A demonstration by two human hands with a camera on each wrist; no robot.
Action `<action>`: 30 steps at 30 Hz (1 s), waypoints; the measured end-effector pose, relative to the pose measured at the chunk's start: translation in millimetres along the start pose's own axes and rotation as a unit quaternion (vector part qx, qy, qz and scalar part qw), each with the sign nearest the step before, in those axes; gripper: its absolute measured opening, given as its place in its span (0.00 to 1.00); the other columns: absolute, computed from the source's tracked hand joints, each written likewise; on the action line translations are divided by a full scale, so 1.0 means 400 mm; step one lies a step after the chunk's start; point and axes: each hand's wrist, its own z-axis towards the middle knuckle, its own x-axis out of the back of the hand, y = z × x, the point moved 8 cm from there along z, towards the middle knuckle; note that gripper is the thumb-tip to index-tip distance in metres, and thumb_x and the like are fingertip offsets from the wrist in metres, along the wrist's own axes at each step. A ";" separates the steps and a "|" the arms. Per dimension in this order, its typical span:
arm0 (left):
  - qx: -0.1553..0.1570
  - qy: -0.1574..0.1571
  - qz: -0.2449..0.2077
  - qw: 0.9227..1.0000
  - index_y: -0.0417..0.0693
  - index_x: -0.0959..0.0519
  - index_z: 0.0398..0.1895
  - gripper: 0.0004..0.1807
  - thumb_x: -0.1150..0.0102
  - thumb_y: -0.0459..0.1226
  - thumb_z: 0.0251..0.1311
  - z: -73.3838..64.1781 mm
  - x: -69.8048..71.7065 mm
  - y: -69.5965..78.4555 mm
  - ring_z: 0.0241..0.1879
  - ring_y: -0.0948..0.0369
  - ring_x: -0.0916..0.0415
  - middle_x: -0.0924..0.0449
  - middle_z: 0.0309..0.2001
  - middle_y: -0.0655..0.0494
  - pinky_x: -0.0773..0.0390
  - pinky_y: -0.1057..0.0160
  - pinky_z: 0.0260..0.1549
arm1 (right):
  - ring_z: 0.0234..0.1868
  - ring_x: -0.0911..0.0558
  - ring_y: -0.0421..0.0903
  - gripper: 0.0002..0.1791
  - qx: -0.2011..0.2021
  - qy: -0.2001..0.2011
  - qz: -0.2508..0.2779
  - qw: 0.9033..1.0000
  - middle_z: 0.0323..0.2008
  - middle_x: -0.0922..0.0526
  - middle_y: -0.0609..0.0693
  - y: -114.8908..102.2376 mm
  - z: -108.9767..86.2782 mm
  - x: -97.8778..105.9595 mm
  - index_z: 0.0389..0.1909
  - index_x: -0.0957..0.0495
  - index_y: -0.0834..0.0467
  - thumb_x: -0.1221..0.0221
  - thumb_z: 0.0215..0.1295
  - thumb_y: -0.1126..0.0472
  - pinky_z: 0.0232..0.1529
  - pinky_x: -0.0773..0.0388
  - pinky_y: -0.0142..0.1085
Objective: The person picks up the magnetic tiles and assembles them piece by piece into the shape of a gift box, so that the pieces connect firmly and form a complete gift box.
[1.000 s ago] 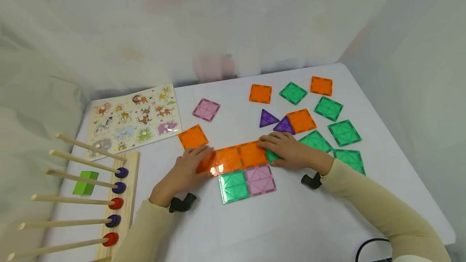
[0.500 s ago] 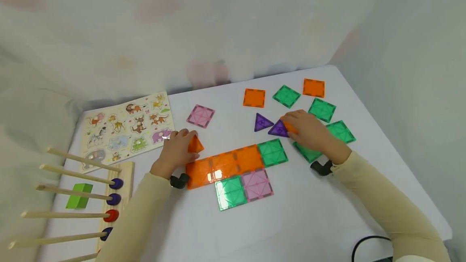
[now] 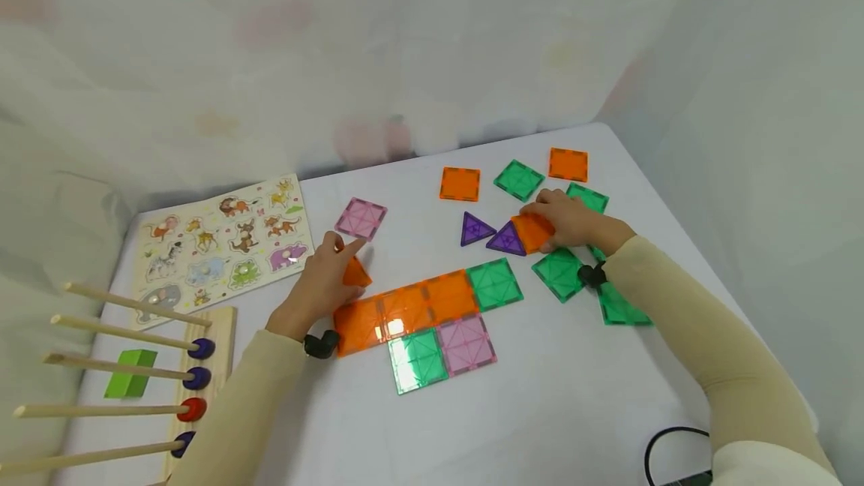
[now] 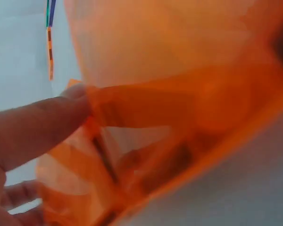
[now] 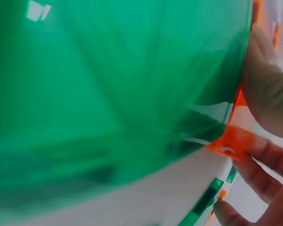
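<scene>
In the head view, my left hand pinches a translucent orange square magnetic tile, its thumb on the near edge in the left wrist view. Just below lies a flat row of three orange tiles ending in a green tile. A green tile and a pink tile join the row's lower side. My right hand grips another orange tile by its edges, thumb and fingers on opposite sides. A purple triangle tile sits against that tile's left side.
Further tiles lie around: an orange one, a pink one, a second purple triangle and several green ones. At left are an animal puzzle board, a wooden peg rack and a green block.
Both hands have left the ends of the tile row. My left hand moved up to the separate orange tile; my right hand moved up and right to the orange tile beside the purple triangle.
</scene>
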 end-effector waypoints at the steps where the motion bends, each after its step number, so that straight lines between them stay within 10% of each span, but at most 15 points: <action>1: -0.004 0.006 -0.006 1.000 0.55 0.38 0.71 0.43 0.28 0.38 0.50 0.000 0.002 0.002 0.48 0.46 0.36 0.43 0.58 0.43 0.25 0.49 0.48 | 0.55 0.36 0.58 0.40 -0.001 0.000 -0.003 1.000 0.54 0.34 0.58 -0.002 0.006 0.004 0.64 0.32 0.52 0.27 0.49 0.54 0.52 0.35 0.58; 7: -0.034 0.017 0.015 0.999 0.48 0.28 0.64 0.33 0.31 0.37 0.52 -0.002 -0.004 0.010 0.56 0.42 0.44 0.42 0.60 0.39 0.41 0.43 0.50 | 0.57 0.35 0.56 0.37 0.013 -0.010 0.000 1.000 0.55 0.33 0.56 -0.017 0.019 0.015 0.59 0.32 0.57 0.27 0.48 0.54 0.57 0.33 0.56; 19: -0.055 0.028 0.037 0.997 0.47 0.24 0.59 0.27 0.32 0.37 0.53 0.001 -0.005 0.026 0.55 0.42 0.46 0.41 0.58 0.39 0.44 0.44 0.45 | 0.56 0.33 0.58 0.36 0.020 -0.004 -0.001 1.000 0.56 0.30 0.58 -0.048 0.039 0.002 0.63 0.32 0.56 0.40 0.61 0.39 0.51 0.33 0.58; 30: -0.052 0.027 0.035 0.998 0.48 0.25 0.60 0.28 0.32 0.37 0.53 0.005 -0.003 0.023 0.54 0.43 0.46 0.42 0.60 0.39 0.43 0.45 0.46 | 0.31 0.32 0.48 0.25 0.010 -0.016 0.043 0.999 0.30 0.32 0.51 -0.047 0.068 -0.006 0.41 0.35 0.54 0.33 0.54 0.45 0.32 0.39 0.39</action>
